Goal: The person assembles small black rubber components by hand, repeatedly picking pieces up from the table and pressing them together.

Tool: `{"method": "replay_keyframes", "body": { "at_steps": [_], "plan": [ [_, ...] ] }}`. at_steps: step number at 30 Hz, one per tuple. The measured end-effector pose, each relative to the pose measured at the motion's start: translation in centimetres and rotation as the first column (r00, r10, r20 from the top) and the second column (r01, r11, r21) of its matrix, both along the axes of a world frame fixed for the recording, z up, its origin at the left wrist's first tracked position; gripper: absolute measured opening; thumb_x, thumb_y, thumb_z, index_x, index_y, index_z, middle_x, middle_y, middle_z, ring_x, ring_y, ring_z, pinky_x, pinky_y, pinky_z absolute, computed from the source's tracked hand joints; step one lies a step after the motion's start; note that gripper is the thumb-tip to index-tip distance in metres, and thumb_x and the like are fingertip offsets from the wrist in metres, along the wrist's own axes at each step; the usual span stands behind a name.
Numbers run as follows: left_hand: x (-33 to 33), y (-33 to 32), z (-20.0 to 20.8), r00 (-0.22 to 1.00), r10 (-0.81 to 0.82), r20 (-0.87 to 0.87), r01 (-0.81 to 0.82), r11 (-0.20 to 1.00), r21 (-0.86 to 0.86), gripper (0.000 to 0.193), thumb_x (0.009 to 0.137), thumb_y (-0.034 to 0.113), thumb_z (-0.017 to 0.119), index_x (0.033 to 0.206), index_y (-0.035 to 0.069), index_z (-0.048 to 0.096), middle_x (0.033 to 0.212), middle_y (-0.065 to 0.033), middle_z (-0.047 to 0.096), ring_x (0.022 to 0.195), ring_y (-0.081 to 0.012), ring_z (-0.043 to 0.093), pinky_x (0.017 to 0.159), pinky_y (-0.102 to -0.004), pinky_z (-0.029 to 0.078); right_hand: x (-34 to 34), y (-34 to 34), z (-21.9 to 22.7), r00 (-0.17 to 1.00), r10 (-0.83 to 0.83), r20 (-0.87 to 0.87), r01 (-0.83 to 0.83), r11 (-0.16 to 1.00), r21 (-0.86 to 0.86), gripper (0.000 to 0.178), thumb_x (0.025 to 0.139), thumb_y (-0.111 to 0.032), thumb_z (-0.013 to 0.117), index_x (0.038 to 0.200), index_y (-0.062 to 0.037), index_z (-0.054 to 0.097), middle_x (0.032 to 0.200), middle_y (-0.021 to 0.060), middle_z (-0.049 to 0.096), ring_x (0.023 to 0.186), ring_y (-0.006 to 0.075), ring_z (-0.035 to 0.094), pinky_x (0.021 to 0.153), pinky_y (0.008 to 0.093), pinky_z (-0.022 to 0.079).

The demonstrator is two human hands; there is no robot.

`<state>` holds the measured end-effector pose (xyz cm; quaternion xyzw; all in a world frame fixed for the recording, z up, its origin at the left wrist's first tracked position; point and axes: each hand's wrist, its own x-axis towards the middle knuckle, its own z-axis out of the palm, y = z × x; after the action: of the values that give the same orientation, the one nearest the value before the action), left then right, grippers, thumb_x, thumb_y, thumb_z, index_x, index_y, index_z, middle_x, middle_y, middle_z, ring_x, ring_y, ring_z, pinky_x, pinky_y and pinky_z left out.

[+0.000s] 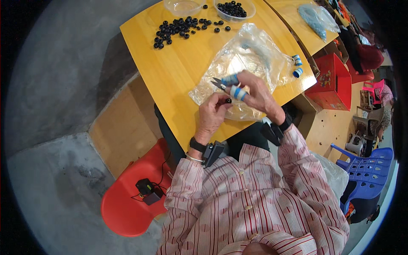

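1. The grip of the left hand [211,114] is closed, pinching one black piece [228,100] over the plastic bag [238,55].
2. The right hand [258,94] curls around small snips [218,83], blades slightly parted.
3. Better to keep the piece steady, blade tips away from the left hand.

You seem to be in a small workshop for handwork. Your desk [170,76] carries loose black parts [180,27] and a bowl [250,13] of more, and your right hand [257,90] holds small snips [218,83]. A second desk [292,17] with a bag [313,20] stands beside yours; other people [369,57] are off to your right, near a plastic blue chair [373,173], and the floor [46,178] is plain grey.
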<state>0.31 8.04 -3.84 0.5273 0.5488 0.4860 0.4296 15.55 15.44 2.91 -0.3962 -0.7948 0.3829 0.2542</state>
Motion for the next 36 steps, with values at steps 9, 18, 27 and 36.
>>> {"method": "replay_keyframes", "body": {
  "at_steps": [9, 18, 27, 36],
  "plan": [
    [0.0, 0.2, 0.3, 0.996, 0.002, -0.091, 0.0, 1.0, 0.021, 0.016, 0.076, 0.006, 0.068, 0.092, 0.003, 0.064, 0.074, -0.0066, 0.061, 0.062, -0.0139, 0.056, 0.06, -0.0256, 0.047, -5.3, 11.7, -2.2, 0.988, -0.141, 0.063, 0.118, 0.954, 0.276, 0.018, 0.084, -0.019, 0.059, 0.094, -0.0052, 0.064, 0.08, 0.0157, 0.065, 0.071, 0.0334, 0.061, 0.064, 0.0391, 0.048],
    [-0.5, 0.0, -1.0, 0.993, -0.014, -0.12, 0.021, 0.998, 0.057, 0.015, 0.078, 0.007, 0.067, 0.091, 0.003, 0.061, 0.079, -0.0079, 0.062, 0.065, -0.0177, 0.059, 0.061, -0.027, 0.048, -9.8, 17.9, -6.1, 0.971, -0.121, 0.206, -0.02, 0.818, 0.575, 0.015, 0.075, -0.004, 0.057, 0.089, -0.0047, 0.054, 0.086, 0.0108, 0.061, 0.087, 0.0337, 0.054, 0.075, 0.0418, 0.046],
    [0.2, 0.5, 0.0, 0.993, -0.07, -0.093, 0.078, 0.993, 0.086, 0.016, 0.078, 0.007, 0.066, 0.092, 0.003, 0.06, 0.082, -0.0085, 0.062, 0.069, -0.0196, 0.061, 0.062, -0.0283, 0.049, -9.7, 19.7, -6.3, 0.903, -0.266, 0.337, 0.009, 0.796, 0.605, 0.016, 0.073, -0.003, 0.057, 0.088, -0.0048, 0.053, 0.081, 0.0116, 0.061, 0.084, 0.0333, 0.055, 0.073, 0.0428, 0.045],
    [-0.1, -0.1, -0.4, 0.996, -0.026, -0.086, 0.028, 1.0, 0.014, 0.017, 0.077, 0.007, 0.067, 0.093, 0.003, 0.062, 0.079, -0.0077, 0.064, 0.065, -0.0167, 0.06, 0.061, -0.0275, 0.049, -7.9, 14.8, -4.1, 0.993, -0.095, 0.068, 0.064, 0.929, 0.364, 0.025, 0.079, -0.005, 0.057, 0.104, -0.0065, 0.057, 0.086, 0.0093, 0.062, 0.082, 0.0234, 0.057, 0.074, 0.0327, 0.046]
  ]
}}
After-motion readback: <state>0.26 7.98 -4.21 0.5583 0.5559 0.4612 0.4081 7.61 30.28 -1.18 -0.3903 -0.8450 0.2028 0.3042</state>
